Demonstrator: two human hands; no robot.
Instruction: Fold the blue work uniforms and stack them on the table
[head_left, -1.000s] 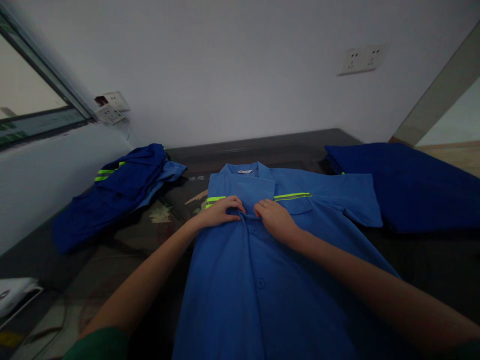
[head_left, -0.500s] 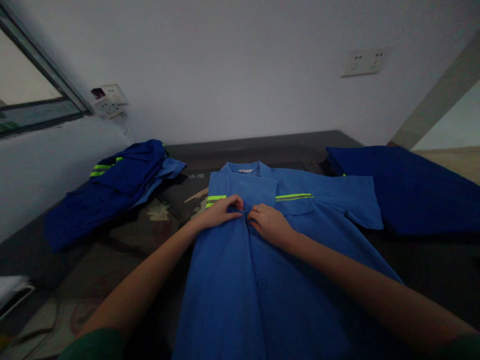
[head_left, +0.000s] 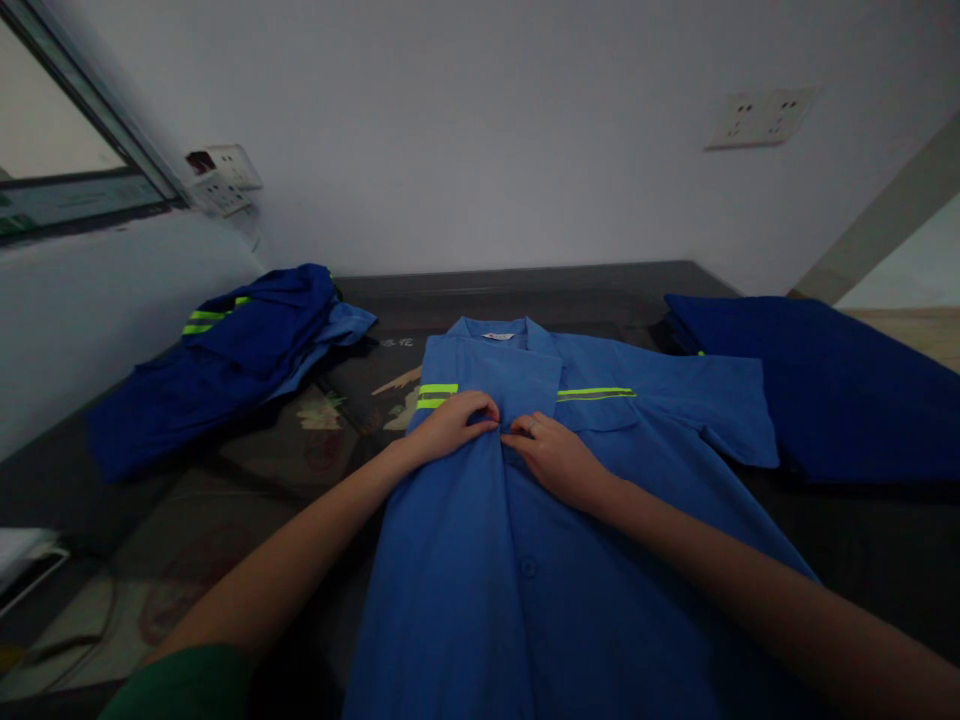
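Observation:
A blue short-sleeved work shirt (head_left: 450, 560) with yellow-green reflective stripes lies front up on the dark table, collar away from me. My left hand (head_left: 459, 425) pinches the edge of its front placket at chest height. Close beside it, my right hand (head_left: 555, 452), wearing a ring, has its fingertips pressed together at the same edge; the small spot between the fingertips is hard to make out. Lower on the front a button (head_left: 529, 567) shows. One sleeve (head_left: 731, 400) spreads to the right, while the left side is folded inward.
Crumpled dark-blue clothes (head_left: 247, 350) with reflective stripes lie at the left. Folded dark-blue cloth (head_left: 840, 390) rests at the right. A white device (head_left: 30, 565) with a cable sits at the near left. The wall behind the table (head_left: 600, 280) carries sockets (head_left: 761, 117).
The fingertips of my two hands have come closer together at the placket edge. The view has shifted slightly; the shirt and other clothes otherwise lie as before.

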